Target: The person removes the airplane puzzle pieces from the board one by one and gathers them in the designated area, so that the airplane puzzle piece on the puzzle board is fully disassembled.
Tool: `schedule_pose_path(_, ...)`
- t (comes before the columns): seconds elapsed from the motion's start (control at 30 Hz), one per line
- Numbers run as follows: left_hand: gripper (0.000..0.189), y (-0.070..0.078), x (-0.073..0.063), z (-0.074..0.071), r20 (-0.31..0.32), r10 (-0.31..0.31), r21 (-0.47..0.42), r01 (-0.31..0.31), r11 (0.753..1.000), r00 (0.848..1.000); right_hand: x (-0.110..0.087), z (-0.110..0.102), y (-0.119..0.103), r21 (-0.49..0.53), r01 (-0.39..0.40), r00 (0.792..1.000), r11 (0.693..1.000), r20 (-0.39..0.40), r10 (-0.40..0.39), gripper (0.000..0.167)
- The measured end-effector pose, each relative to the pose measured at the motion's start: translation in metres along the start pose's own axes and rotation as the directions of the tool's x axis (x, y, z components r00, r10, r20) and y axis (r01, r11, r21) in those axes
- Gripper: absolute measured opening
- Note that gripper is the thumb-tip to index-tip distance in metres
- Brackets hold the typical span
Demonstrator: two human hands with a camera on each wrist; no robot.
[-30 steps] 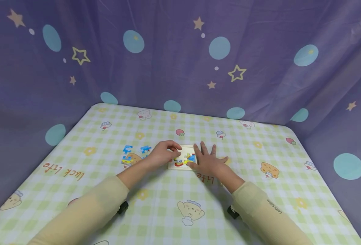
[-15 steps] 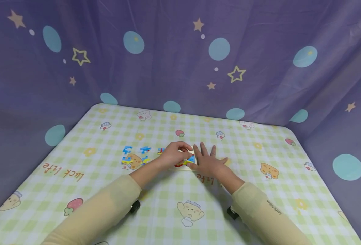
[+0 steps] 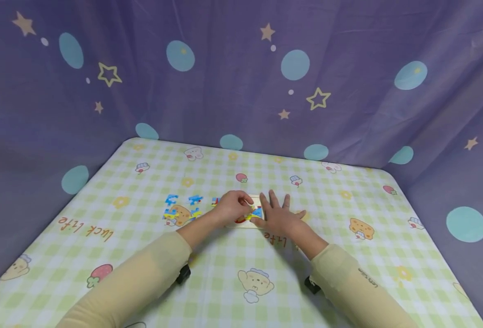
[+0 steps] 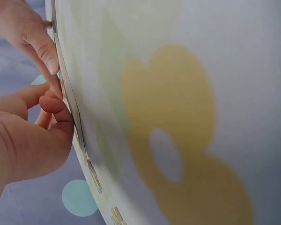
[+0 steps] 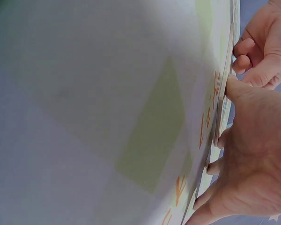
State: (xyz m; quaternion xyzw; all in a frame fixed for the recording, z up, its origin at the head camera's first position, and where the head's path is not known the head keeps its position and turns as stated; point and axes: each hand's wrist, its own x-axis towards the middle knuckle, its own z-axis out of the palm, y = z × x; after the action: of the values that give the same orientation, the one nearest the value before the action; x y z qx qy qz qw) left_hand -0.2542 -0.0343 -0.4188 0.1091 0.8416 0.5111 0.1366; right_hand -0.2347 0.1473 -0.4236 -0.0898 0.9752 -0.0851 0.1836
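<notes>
A small, light-coloured puzzle tray (image 3: 256, 224) lies mid-table, with several bright jigsaw pieces (image 3: 257, 212) set in it. Above its left half is my left hand (image 3: 232, 207), its thumb and forefinger curled together at a puzzle piece, which the fingertips mostly hide. The left wrist view shows the same hand (image 4: 35, 133) from the side, fingertips down at the tray's surface. My right hand (image 3: 281, 217) rests spread on the tray's right edge, thumb along the near side. In the right wrist view, this hand's (image 5: 257, 150) fingertips touch the tray and the cloth.
Several loose blue and yellow jigsaw pieces (image 3: 195, 199) lie left of the tray, and another piece (image 3: 215, 201) sits close by the left hand. A green-checked cloth (image 3: 225, 282) covers the table. Purple curtains (image 3: 241, 91) stand behind and at both sides.
My left hand has moved right, from the tray's left edge to over its middle, uncovering a loose piece; it barely shifts in the last half second. The right hand stays put.
</notes>
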Motion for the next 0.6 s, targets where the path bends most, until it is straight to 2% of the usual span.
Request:
schedule_pose_path(0.17,0.019,-0.0006,0.0013,0.0011,-0.002,0.005,0.145,-0.005,0.989,1.000,0.0003,0.0010,0.0006,-0.001,0.002,1.000,1.000,-0.005,-0.002,0.090)
schedule_pose_path(0.27,0.022,-0.0010,0.0023,0.0025,-0.007,0.002,0.194,-0.001,0.981,1.000,0.0011,0.0015,0.0007,-0.002,0.000,1.000,1.000,-0.005,0.000,0.091)
schedule_pose_path(0.6,0.024,0.0013,0.0014,0.0035,-0.014,0.004,0.214,-0.001,0.977,1.000,0.0026,0.0020,0.0005,-0.006,-0.007,1.000,1.000,-0.007,0.007,0.091)
